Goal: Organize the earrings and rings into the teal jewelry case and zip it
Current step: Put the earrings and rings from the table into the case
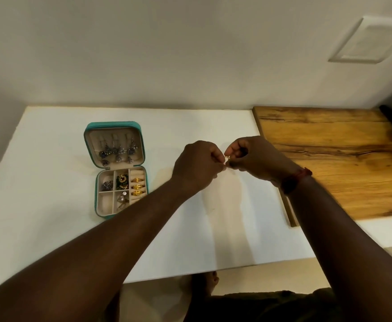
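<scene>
A: Noting the layout; the white table (51, 159) is carrying everything, with a wooden board (330, 159) lying at its right end; the teal jewelry case (117, 169) is lying open and unzipped, left of centre, well apart from the hands.

B: Contents?

A: Dark earrings (118, 149) are hanging in the lid; gold rings (137, 187) are sitting in the roll at the tray's right; the near-left compartment (105, 203) is looking bare.

B: And the hands?

A: The left hand (197, 166) and right hand (253, 156) are meeting above the table, each pinching a small gold piece (227, 159) between thumb and fingertips; earring or ring, I cannot tell.

B: Advice for this step?

A: My judgement: if it is an earring, seating its back firmly before carrying it over; holding it low over the table, so a slip is not sending it to the floor; then lowering it into the bare compartment, clear of the other pieces.
</scene>
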